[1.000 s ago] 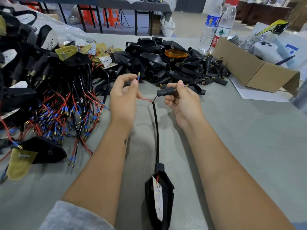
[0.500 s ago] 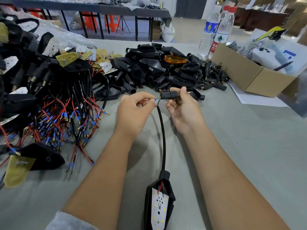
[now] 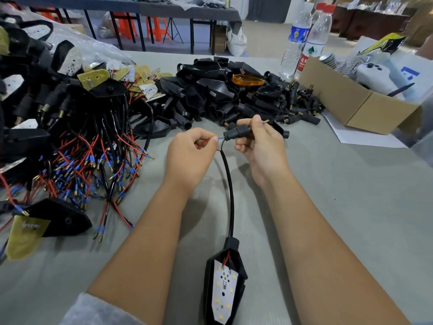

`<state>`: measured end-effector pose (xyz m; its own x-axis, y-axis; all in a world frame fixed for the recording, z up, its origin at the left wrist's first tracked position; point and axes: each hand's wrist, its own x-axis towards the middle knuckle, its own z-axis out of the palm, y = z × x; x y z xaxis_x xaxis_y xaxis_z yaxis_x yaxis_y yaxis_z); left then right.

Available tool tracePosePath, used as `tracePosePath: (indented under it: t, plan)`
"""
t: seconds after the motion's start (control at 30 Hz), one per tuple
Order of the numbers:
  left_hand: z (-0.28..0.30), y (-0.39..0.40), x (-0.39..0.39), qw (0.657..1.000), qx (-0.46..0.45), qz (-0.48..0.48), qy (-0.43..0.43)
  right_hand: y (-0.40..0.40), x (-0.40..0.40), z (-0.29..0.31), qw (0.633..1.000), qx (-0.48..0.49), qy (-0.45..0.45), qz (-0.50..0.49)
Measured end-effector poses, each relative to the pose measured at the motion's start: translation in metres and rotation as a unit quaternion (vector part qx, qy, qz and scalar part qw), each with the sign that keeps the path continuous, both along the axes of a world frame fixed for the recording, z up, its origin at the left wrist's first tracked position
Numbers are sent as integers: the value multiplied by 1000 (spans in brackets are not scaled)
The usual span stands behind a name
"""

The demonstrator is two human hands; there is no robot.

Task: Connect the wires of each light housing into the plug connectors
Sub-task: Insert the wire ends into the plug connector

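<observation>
Head view. Left hand pinches a red wire between thumb and forefinger, its blue-sleeved tip meeting the open end of a black plug connector. Right hand grips that connector, fingers curled beneath and thumb on top; a second blue-and-brass terminal protrudes past the thumb on the connector's far side. From just below the pinch a black sheathed cable descends toward the viewer, between the two forearms, to a black light housing lying on the grey table face up, its white LED board exposed and a short red lead visible at its neck. Whether the tip has entered the connector cannot be told.

To the left of the left hand lies a heap of housings with loose wires, red and black, ending in blue-sleeved terminals; some yellow and white circuit boards show among them. Beyond both hands sits a pile of empty black housings and connectors, with one orange lens on top. Beyond and to the right of the right hand stands a cardboard box, holding a white controller, on a white paper sheet. Two plastic water bottles stand just beside the box's far left corner.
</observation>
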<state>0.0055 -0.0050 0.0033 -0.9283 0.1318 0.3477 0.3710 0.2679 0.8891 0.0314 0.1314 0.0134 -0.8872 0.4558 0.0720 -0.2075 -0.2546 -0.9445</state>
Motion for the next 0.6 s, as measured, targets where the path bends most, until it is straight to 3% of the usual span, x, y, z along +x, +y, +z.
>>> tracePosePath:
  t: [0.17, 0.43, 0.6]
  plan:
    - [1, 1, -1, 1000, 13, 12, 2, -2, 2, 2, 997, -74, -10, 31]
    - [-1, 0, -2, 999, 35, 19, -29, -5, 3, 4, 1000, 17, 4, 7]
    - [1, 2, 1, 998, 55, -10, -42, -5, 3, 3, 1000, 0, -2, 4]
